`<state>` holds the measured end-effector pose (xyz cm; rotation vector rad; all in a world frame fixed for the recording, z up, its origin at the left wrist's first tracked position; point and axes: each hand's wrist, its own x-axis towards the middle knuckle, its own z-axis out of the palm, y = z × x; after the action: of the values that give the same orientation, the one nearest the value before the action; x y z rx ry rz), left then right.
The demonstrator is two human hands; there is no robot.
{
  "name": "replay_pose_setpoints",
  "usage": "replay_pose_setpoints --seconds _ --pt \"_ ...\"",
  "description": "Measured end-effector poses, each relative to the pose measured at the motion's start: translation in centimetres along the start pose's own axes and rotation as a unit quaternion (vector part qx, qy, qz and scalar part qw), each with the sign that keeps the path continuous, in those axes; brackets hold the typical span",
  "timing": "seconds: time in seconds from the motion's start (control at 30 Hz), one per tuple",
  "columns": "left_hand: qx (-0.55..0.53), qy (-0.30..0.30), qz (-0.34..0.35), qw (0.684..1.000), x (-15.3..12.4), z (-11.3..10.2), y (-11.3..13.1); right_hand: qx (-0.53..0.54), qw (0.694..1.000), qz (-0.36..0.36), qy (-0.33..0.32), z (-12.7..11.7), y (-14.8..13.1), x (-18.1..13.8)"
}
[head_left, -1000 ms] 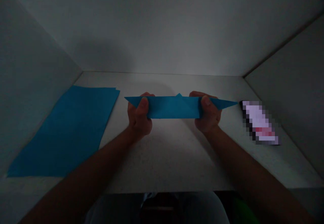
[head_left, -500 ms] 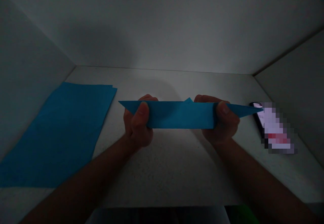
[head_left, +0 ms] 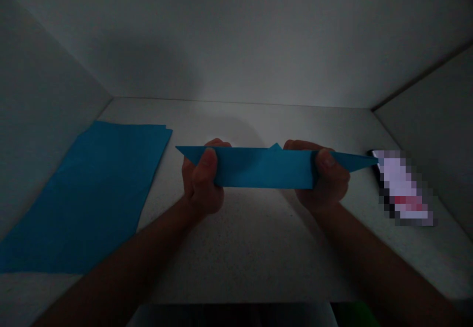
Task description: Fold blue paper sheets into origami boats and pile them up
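Note:
A long folded blue paper shape (head_left: 266, 166) with pointed ends and a small peak in its middle hangs just above the white table (head_left: 240, 248). My left hand (head_left: 201, 181) pinches it near its left end, thumb in front and fingers behind. My right hand (head_left: 327, 179) pinches it near its right end in the same way. Both hands are closed on the paper and hold it level across the middle of the view.
A stack of flat blue paper sheets (head_left: 84, 194) lies on the table at the left. A phone with a lit, blurred screen (head_left: 402, 189) lies at the right. White walls close in the table at the back and on both sides.
Between the earliest frame and half a second ago my right hand slid outward along the paper toward its right tip. Since then nothing has visibly moved.

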<state>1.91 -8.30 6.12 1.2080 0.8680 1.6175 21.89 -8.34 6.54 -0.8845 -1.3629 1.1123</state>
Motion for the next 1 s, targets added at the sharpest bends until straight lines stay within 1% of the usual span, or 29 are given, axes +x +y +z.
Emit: replay_pose_setpoints --seconds 0.13,0.23,0.3,0.47,0.7,0.87,1.0 --pt "0.006 0.002 -0.003 1.0 -0.03 -0.04 -0.08 -0.011 1.0 -0.019 -0.006 -0.03 0.18 0.02" --pt "-0.014 0.016 0.011 1.0 -0.03 -0.03 -0.19 -0.037 0.999 -0.012 -0.008 -0.1 0.22 0.04" --pt "-0.013 0.014 0.011 1.0 -0.02 -0.06 -0.14 -0.046 0.999 0.0 -0.002 -0.14 0.21 0.03" --pt "0.019 -0.014 0.008 1.0 0.07 -0.25 0.19 -0.02 1.0 -0.001 0.001 -0.03 0.03 0.12" --pt "-0.024 -0.02 0.034 0.999 0.31 -0.2 -0.19 -0.015 1.0 0.024 -0.004 0.18 -0.24 0.47" --pt "-0.019 -0.004 0.037 0.999 0.23 -0.41 -0.31 0.004 1.0 0.025 -0.011 0.47 -0.43 0.49" --pt "-0.007 -0.023 0.041 0.999 0.29 -0.53 -0.24 -0.008 1.0 0.02 -0.006 0.42 -0.45 0.66"
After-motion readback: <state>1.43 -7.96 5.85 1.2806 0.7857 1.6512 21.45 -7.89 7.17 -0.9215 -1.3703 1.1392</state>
